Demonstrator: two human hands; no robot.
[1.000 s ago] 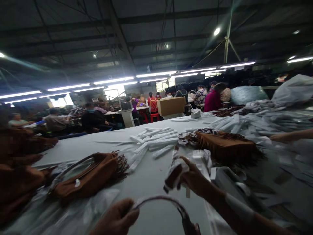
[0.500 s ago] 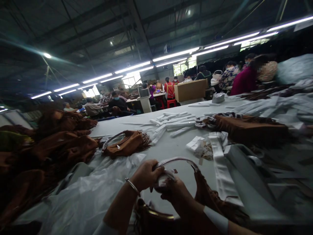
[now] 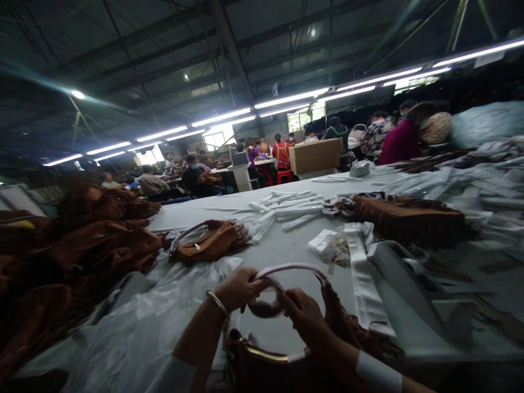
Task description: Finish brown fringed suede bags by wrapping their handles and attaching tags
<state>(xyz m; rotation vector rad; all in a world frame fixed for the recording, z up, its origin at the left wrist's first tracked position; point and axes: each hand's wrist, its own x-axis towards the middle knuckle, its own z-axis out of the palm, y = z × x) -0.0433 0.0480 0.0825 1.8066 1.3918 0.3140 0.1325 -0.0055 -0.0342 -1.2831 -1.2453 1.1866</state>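
Brown and fringed, the bag [image 3: 336, 312] has a pale, arched handle [image 3: 295, 267].

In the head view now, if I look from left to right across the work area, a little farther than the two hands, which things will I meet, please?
Heap of brown material → brown handbag → small white packet → long white strip → grey object.
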